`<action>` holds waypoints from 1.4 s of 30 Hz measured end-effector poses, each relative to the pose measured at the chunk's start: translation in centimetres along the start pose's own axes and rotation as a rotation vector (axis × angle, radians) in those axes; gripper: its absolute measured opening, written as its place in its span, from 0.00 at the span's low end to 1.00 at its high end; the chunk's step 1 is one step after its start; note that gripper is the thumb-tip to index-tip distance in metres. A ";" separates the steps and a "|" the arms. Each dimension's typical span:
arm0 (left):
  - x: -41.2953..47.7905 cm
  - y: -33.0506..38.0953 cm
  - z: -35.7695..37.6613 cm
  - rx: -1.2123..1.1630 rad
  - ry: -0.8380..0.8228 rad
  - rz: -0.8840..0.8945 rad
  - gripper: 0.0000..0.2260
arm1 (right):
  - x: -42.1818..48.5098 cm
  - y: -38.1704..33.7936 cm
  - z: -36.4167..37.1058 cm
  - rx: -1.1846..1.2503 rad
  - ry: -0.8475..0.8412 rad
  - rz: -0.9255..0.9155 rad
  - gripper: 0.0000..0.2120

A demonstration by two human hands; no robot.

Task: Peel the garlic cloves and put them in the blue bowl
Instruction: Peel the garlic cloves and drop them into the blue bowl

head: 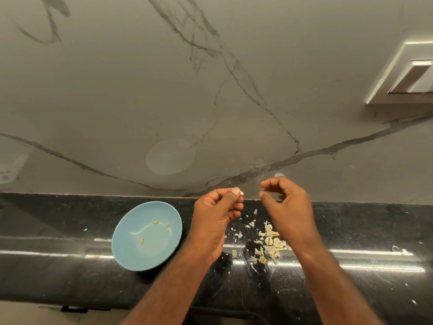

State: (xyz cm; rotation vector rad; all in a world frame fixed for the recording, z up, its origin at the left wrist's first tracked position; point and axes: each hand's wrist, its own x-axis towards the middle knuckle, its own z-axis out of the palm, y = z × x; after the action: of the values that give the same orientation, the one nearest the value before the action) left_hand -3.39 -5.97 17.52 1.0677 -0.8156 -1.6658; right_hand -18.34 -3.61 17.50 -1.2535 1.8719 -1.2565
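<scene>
your left hand (215, 214) pinches a small garlic clove (241, 193) between thumb and fingertip, held up just right of the blue bowl (131, 254). your right hand (288, 202) hovers close by with thumb and forefinger drawn together. it may hold a scrap of skin, but the spot is too small to read and i cannot tell.

the clove shows only at the very tip of your grip, so if its surface is slick it could squirt out. it would land on the black counter (70, 277) or in the pile of skins and unpeeled cloves (271, 242) below your right hand, where you could lose it in the litter.

the bowl holds a few peeled cloves (155, 222). a careless toss could bounce one out, and your left forearm passes close enough to nudge the rim.
</scene>
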 end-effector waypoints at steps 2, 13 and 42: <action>0.0 -0.1 0.0 0.029 -0.004 -0.004 0.06 | 0.0 -0.2 -0.2 -0.081 0.011 -0.020 0.08; -0.3 0.0 -0.1 0.274 -0.072 0.120 0.03 | -1.5 -1.7 0.3 0.285 -0.245 -0.022 0.01; -0.3 1.2 -0.1 0.287 -0.137 0.246 0.03 | -1.4 -2.9 0.1 0.383 -0.226 0.013 0.05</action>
State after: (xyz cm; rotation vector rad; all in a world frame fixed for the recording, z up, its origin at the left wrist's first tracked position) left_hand -2.77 -6.06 18.63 1.0053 -1.2533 -1.4530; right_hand -16.61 -2.74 20.02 -1.1190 1.3986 -1.3281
